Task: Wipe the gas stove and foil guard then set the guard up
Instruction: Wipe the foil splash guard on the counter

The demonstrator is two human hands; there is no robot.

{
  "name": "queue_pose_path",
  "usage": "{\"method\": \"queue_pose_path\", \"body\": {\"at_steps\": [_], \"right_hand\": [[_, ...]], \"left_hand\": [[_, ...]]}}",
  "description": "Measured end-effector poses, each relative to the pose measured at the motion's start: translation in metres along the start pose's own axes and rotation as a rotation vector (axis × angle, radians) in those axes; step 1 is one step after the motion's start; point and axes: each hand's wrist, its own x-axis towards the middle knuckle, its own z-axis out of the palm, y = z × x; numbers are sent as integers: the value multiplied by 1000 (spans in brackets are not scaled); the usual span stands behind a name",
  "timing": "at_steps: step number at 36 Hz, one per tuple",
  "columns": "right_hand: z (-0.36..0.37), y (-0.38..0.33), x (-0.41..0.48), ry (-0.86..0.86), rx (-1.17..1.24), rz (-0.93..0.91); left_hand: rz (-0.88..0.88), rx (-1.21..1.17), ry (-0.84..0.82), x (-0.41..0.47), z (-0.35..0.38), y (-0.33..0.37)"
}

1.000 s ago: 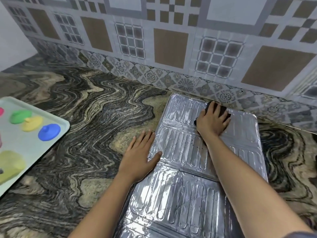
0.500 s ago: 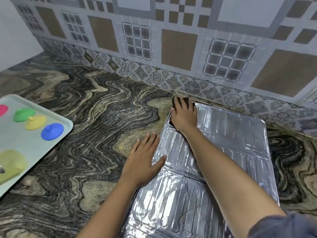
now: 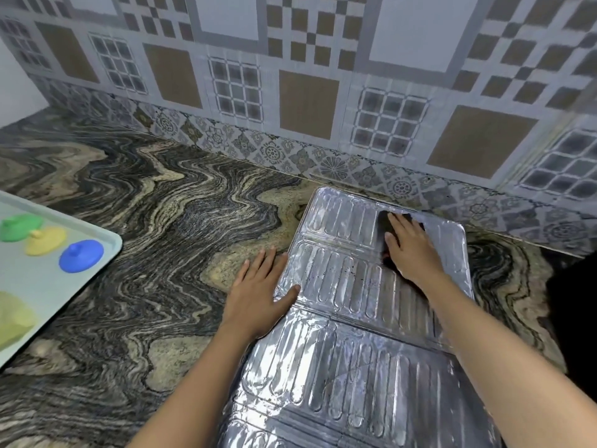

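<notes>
A silver ribbed foil guard [image 3: 349, 360] lies flat on the marbled counter, its folded panels running from the wall toward me. My right hand [image 3: 412, 250] presses a dark cloth [image 3: 384, 226] onto the guard's far panel; most of the cloth is hidden under the palm. My left hand [image 3: 258, 292] rests flat with spread fingers on the counter at the guard's left edge, and its thumb lies on the foil. No gas stove can be made out.
A pale tray [image 3: 106, 250] sits at the left with a green lid [image 3: 19, 226], a yellow lid [image 3: 45, 240] and a blue lid [image 3: 80, 255]. The tiled wall [image 3: 307, 101] stands close behind the guard. A dark shape [image 3: 575, 305] lies at the right edge.
My right hand has swept the cloth from the far panel's left corner back to the right. My left hand has stayed at the guard's left edge.
</notes>
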Motion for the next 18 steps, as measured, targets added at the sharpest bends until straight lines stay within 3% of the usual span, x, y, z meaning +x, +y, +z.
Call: {"method": "queue_pose_path", "body": {"at_steps": [5,9,12,18], "right_hand": [[4,11,-40,131,31,392],[17,-14,-58,176,44,534],[28,-44,-60,177,44,495],[47,-100,-39,94,38,244]], "left_hand": [[9,1,-4,0,2,-2],[9,8,0,0,3,-3],[16,4,-3,1,2,-2],[12,-8,5,2,3,-4]]}}
